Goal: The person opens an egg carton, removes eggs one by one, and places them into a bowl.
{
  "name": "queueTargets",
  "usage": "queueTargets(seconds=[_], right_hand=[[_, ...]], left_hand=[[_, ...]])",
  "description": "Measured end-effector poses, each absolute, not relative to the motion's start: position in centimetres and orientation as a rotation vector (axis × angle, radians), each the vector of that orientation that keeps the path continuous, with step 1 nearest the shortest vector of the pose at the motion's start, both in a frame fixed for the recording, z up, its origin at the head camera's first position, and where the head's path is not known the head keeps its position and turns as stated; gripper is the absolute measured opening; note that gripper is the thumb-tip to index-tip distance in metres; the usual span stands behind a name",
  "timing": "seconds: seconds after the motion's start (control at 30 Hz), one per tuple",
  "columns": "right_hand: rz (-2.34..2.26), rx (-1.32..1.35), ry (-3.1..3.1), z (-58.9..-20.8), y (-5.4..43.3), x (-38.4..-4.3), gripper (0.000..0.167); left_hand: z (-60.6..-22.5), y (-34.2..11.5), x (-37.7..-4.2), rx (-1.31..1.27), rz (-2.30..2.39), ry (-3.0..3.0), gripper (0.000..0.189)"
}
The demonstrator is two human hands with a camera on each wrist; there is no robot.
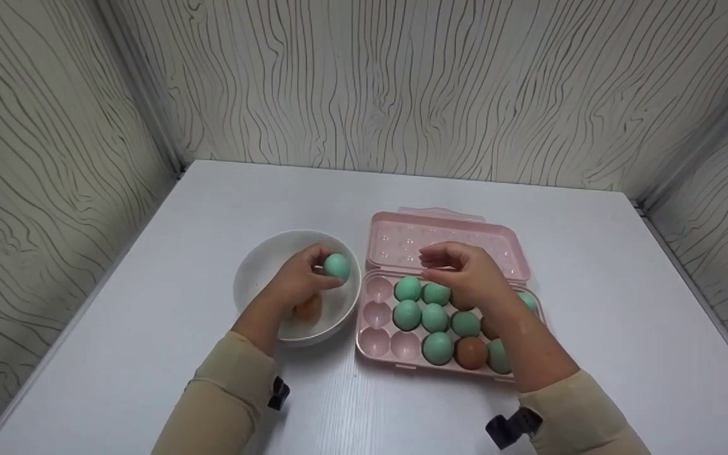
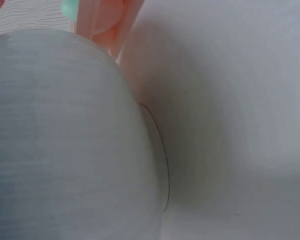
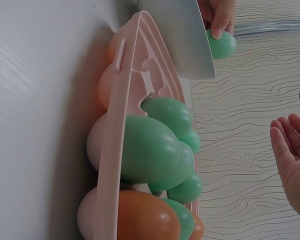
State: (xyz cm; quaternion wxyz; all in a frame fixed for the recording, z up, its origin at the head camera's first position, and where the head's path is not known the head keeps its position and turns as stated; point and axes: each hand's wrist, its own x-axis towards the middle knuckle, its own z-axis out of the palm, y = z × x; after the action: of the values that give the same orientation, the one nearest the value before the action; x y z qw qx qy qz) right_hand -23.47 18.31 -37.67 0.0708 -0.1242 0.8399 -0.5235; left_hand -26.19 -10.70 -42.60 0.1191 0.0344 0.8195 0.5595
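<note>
Patterned walls [image 1: 364, 82] back a white counter [image 1: 162, 215] — the left hand's [image 1: 294, 278] fingers pinch a green egg [image 1: 337, 267] above the bowl [image 1: 256, 265]; the right hand's [image 1: 474, 275] fingers, parted from the thumb, hold nothing over the pink carton [image 1: 375, 342].

The person's left hand [image 1: 301, 277] pinches a green egg [image 1: 337, 267] above a white bowl [image 1: 253, 268], in which something brown [image 1: 308, 308] lies partly hidden. The right hand [image 1: 473, 273], thumb and fingertips apart, hovers over a pink carton [image 1: 406, 344] of green eggs [image 1: 438, 348] and brown eggs [image 1: 471, 352], its lid [image 1: 395, 239] open on the white table [image 1: 124, 341].
</note>
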Motion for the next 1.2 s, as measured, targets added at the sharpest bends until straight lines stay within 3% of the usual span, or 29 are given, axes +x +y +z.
queueTargets(seconds=[0.7,1.2], right_hand=[[-1.542,-0.335,2.523,-37.9,18.5,-23.4,0.037],[-1.515,-0.375,2.547,-38.2,18.5,-23.4,0.032]], left_hand=[[-43.7,-9.8,-26.6,0.126,1.454,2.455,0.040],[-43.5,-10.3,-26.4,-0.027,1.522,2.302,0.043]])
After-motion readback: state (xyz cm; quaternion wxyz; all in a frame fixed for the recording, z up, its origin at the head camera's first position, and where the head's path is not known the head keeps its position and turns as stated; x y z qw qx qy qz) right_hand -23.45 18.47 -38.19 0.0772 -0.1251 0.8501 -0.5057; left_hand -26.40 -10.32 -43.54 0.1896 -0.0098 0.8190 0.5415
